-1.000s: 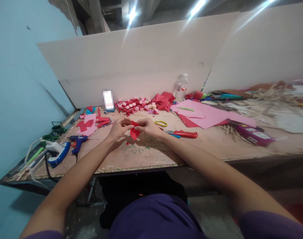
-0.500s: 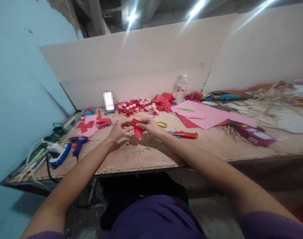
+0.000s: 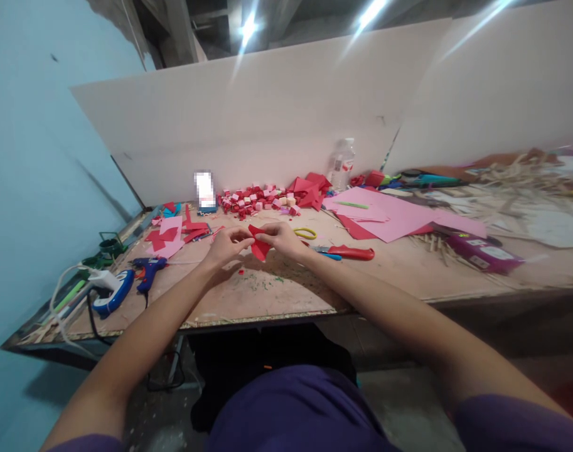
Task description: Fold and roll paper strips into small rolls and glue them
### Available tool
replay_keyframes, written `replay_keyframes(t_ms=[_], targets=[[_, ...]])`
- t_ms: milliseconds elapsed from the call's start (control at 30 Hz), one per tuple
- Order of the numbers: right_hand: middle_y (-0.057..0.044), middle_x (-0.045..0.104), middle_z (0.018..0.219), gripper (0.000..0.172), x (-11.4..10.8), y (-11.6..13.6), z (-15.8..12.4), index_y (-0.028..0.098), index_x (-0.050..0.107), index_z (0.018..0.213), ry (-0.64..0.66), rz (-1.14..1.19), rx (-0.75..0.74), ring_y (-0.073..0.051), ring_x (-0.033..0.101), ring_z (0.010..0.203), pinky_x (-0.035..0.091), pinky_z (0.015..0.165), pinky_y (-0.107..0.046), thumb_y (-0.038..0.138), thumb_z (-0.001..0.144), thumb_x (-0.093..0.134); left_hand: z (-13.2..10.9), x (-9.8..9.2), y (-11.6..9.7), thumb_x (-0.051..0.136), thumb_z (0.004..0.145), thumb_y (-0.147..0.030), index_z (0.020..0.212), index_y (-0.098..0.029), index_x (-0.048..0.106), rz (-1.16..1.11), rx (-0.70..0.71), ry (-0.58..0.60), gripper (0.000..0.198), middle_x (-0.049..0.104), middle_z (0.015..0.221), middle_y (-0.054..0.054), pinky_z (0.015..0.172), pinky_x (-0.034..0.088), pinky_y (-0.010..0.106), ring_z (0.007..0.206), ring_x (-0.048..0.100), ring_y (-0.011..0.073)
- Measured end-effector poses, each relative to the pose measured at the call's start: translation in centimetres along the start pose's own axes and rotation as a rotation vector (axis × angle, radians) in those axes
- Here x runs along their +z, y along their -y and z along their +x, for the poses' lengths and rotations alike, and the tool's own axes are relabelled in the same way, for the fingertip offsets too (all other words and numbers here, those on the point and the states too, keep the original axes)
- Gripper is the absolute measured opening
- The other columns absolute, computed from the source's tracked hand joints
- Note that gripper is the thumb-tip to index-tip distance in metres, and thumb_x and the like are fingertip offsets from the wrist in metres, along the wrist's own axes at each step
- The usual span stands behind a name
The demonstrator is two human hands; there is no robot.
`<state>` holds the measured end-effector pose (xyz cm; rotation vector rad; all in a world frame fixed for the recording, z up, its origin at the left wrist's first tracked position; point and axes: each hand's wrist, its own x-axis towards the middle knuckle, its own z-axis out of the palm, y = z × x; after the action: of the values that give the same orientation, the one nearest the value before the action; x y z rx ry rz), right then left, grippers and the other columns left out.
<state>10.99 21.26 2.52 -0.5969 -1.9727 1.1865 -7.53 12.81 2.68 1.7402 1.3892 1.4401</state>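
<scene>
A small piece of red paper point(image 3: 260, 248) with folds in it is held above the table between both hands. My left hand point(image 3: 226, 246) is closed, pinching the paper's left edge with thumb and fingers. My right hand point(image 3: 281, 240) grips the upper right side, its thumb pressed on the face of the paper. Behind the hands lies a heap of small red and pink paper cubes point(image 3: 258, 201). Yellow-handled scissors point(image 3: 305, 233) and a red-handled knife or cutter point(image 3: 349, 252) lie to the right of my right hand.
On the left are a blue glue gun point(image 3: 149, 271), a blue power strip point(image 3: 117, 295) with cords and red and pink paper scraps point(image 3: 166, 237). A lit phone point(image 3: 205, 191) and a plastic bottle point(image 3: 343, 164) stand at the back. Pink sheets point(image 3: 394, 216) and a purple packet point(image 3: 484, 252) lie right.
The red paper has turned in my fingers and now shows a flatter, wider face. Both hands keep their hold and have barely shifted.
</scene>
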Motion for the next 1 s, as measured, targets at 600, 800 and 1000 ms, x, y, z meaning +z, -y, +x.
replay_keyframes(t_ms=[600, 800, 1000], targets=[[-0.006, 0.075, 0.080, 0.019, 0.1, 0.2, 0.1, 0.016, 0.078, 0.078, -0.076, 0.156, 0.074, -0.018, 0.069, 0.071, 0.063, 0.061, -0.029, 0.033, 0.074, 0.084, 0.8, 0.0, 1.4, 0.078, 0.071, -0.031, 0.078, -0.018, 0.068, -0.117, -0.028, -0.086, 0.018, 0.071, 0.078, 0.002, 0.071, 0.055, 0.031, 0.072, 0.066, 0.0170], [-0.005, 0.076, 0.090, 0.019, 0.1, 0.9, -0.3, 0.019, 0.079, 0.086, -0.029, 0.190, 0.069, -0.018, 0.070, 0.080, 0.063, 0.065, -0.028, 0.030, 0.072, 0.083, 1.0, -0.4, 1.6, 0.079, 0.072, -0.036, 0.081, -0.017, 0.069, -0.159, -0.039, -0.082, 0.023, 0.073, 0.079, 0.004, 0.073, 0.057, 0.034, 0.073, 0.069, 0.0192], [-0.005, 0.075, 0.082, 0.020, 0.0, 0.9, -0.2, 0.016, 0.078, 0.081, -0.068, 0.139, 0.038, -0.017, 0.069, 0.075, 0.062, 0.063, -0.027, 0.034, 0.072, 0.083, 0.8, -0.3, 1.3, 0.081, 0.070, -0.035, 0.081, -0.017, 0.070, -0.179, -0.041, -0.079, 0.023, 0.074, 0.081, 0.004, 0.074, 0.058, 0.034, 0.075, 0.069, 0.0191]])
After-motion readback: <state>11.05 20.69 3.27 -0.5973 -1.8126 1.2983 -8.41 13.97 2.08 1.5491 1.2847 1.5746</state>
